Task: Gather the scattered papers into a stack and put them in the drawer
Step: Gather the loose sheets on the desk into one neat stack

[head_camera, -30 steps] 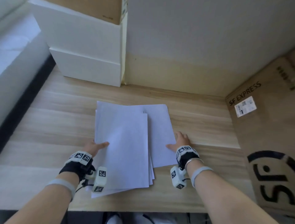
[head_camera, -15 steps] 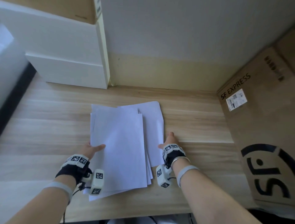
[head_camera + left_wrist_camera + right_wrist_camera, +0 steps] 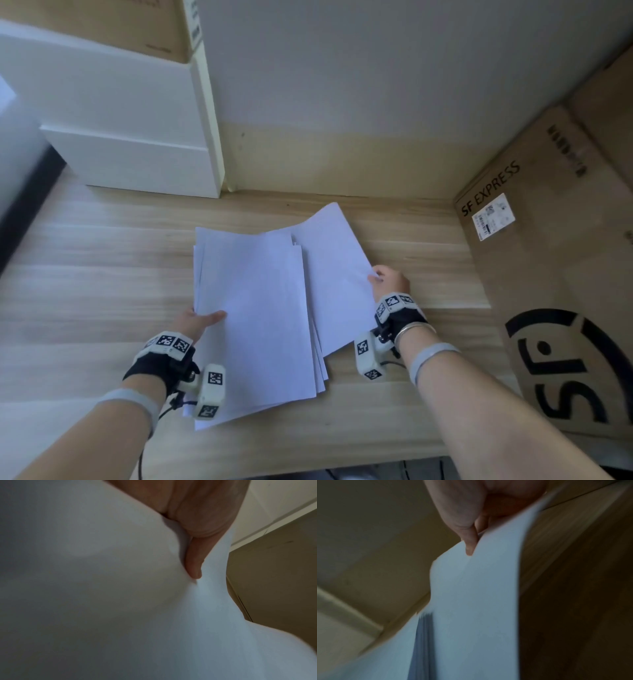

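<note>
Left hand (image 3: 198, 322) & right hand (image 3: 390, 282) each pinch the loose white paper sheets (image 3: 260, 308) (edges uneven) on the light wooden desk (image 3: 102, 274).

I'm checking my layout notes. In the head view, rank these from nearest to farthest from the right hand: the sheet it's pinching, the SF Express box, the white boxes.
From the right hand:
1. Pinched sheet, touching, at its left.
2. SF Express box, right.
3. White boxes, far back-left.
</note>
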